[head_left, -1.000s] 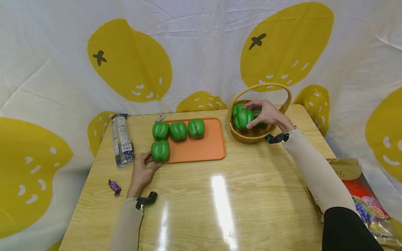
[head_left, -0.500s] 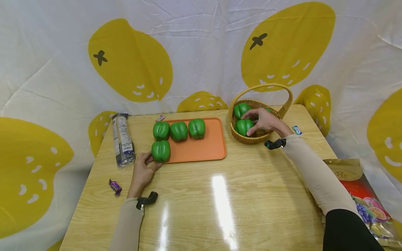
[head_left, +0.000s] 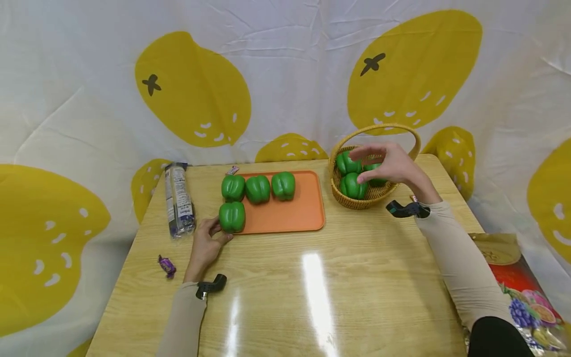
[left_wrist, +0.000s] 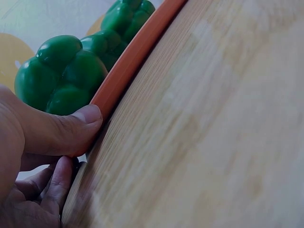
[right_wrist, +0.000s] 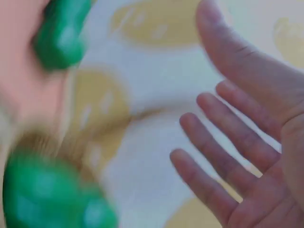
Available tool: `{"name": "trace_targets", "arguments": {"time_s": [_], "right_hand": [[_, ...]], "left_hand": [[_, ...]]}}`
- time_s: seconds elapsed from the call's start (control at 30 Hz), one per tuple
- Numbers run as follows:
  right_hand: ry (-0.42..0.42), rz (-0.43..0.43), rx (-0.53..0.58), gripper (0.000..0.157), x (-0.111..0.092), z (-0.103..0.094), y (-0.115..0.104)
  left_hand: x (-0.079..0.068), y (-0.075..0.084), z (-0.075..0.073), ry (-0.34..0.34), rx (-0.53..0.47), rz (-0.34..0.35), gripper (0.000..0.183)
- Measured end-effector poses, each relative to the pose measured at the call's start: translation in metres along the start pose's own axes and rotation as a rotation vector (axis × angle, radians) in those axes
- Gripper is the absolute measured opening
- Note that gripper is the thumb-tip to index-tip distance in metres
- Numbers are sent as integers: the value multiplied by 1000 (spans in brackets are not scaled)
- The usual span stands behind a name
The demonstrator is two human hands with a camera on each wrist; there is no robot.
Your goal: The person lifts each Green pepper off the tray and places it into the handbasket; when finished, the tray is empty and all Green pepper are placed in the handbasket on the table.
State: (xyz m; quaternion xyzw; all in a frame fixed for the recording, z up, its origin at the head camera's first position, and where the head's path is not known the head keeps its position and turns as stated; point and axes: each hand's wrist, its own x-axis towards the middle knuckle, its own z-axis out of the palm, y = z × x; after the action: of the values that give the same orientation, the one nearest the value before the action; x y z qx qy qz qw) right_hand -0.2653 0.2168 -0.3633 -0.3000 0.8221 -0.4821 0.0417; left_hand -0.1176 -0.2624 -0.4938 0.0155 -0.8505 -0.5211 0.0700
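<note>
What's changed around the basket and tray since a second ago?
The right hand lowered a green pepper into the basket, released it and drew away rightward, fingers open. The left hand still grips the orange tray; its four peppers stayed put.

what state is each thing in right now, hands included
Orange tray: loaded, four green peppers on it
Wicker basket: upright, handle up, three green peppers visible inside
Left hand: pinching the tray's near-left corner
Right hand: open, holding nothing, above the basket
Purple candy: wrapped, lying on the table
Plastic packet: lying down, sealed or not unclear
Red bag: partly hidden, sealed or not unclear
</note>
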Motion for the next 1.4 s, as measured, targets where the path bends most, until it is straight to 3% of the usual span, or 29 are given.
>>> {"name": "trace_targets", "arguments": {"time_s": [0.13,0.23,0.3,0.43,0.53,0.67,0.9,1.0,1.2,1.4], "right_hand": [[-99,-309,409,77,13,31,-19],[-200,-400,599,87,32,75,-19],[-209,-370,607,91,45,105,-13],[-109,-235,499,96,63,147,6],[-27,-140,439,99,69,163,19],[14,-68,379,97,73,174,33],[6,59,383,81,78,186,42],[25,71,343,78,73,183,39],[16,-49,260,75,48,155,-7],[85,-240,255,78,11,91,-54]], "left_hand": [[5,-15,2,1,12,9,66],[10,-30,3,8,6,9,66],[12,-37,4,5,-2,3,67],[13,-42,6,-10,-25,-15,69],[13,-42,7,-18,-24,-20,69],[12,-41,8,-21,-1,-25,70],[12,-41,4,-3,-12,-24,69],[13,-42,7,-8,-18,-28,70],[7,-34,10,2,-28,-19,68],[5,-21,5,9,16,-9,65]]}}
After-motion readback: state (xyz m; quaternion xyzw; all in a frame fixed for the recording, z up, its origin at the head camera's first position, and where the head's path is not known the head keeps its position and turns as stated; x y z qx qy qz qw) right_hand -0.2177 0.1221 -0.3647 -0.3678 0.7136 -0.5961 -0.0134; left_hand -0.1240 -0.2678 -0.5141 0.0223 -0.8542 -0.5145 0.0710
